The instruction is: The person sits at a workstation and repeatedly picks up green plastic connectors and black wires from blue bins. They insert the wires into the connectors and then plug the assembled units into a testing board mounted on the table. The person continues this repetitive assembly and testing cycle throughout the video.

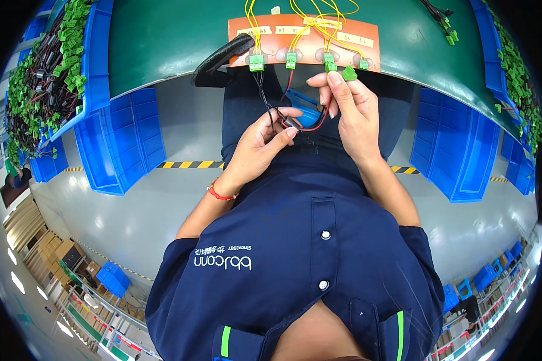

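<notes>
the person is standing at a green workbench [162,36], looking down over their dark blue work shirt [301,253]. the left hand [259,144] is curling its fingers narrowly around a small black part [291,123] on a thin black and red wire pair [310,127], the thumb and forefinger pinching it just in front of the waist. a red string bracelet [218,194] is sitting on that wrist. the right hand [349,111] is reaching up beside it, thumb and forefinger closing on a loose green plug connector [349,73] just below the bench edge, while its lower fingers are touching the same wires. the wires are running up from the hands to a row of green connectors [290,60] seated along an orange fixture board [304,36] on the bench, where yellow wires [319,15] are looping away from them. a black strap-like piece [223,57] is lying over the bench edge to the left of the board. blue plastic bins [120,144] are standing on the floor on both sides, and the bin at upper left [48,78] is holding a heap of green connectors with dark wires. a yellow-and-black floor stripe [190,164] is running behind the hands.
</notes>
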### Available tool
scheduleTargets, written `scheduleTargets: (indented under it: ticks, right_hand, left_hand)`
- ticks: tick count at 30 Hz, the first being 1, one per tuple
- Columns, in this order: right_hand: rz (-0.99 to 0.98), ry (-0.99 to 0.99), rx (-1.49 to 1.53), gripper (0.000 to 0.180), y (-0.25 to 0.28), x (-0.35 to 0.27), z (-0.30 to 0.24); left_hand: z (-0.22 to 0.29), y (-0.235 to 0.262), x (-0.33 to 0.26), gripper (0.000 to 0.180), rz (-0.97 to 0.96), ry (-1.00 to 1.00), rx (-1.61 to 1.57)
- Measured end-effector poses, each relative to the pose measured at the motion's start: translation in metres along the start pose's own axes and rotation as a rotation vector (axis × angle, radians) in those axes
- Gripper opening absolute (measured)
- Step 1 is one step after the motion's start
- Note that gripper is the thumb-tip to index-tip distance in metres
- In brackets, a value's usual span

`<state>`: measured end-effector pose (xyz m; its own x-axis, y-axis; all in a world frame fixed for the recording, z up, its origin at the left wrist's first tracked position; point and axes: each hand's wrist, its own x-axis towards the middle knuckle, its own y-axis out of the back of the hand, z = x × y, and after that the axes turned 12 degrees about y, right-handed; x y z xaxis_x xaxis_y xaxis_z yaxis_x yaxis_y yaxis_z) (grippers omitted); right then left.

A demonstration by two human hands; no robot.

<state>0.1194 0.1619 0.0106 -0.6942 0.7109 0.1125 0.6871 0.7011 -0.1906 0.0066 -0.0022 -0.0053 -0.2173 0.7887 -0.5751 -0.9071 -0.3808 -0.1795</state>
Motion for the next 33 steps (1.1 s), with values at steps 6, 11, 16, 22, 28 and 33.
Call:
scheduleTargets:
  ticks: [6, 11, 16, 22, 28, 33]
  right_hand:
    - [-0.027, -0.048, 0.001, 0.03, 0.007, 0.008, -0.002]
    - [-0.005, 0.04, 0.127, 0.031, 0.028, -0.01, -0.015]
    - [-0.012, -0.004, -0.005, 0.031, 0.038, -0.019, -0.018]
    - [-0.032, -0.029, -0.083, 0.03, 0.044, -0.006, -0.016]
    - [-0.019, -0.033, -0.055, 0.029, 0.042, -0.002, -0.018]
    - [-0.062, -0.071, -0.009, 0.03, 0.05, 0.007, -0.018]
  left_hand:
    - [-0.001, 0.001, 0.001, 0.034, 0.101, -0.083, 0.327]
    - [-0.004, 0.01, 0.002, 0.026, 0.134, -0.194, 0.751]
    - [-0.004, 0.001, 0.006, 0.026, -0.008, -0.109, 0.55]
    - [0.007, -0.012, 0.006, 0.03, -0.27, 0.066, 0.2]
    - [0.005, -0.01, 0.007, 0.032, -0.424, 0.105, 0.008]
    - [0.015, -0.012, 0.006, 0.035, -0.472, 0.165, -0.068]
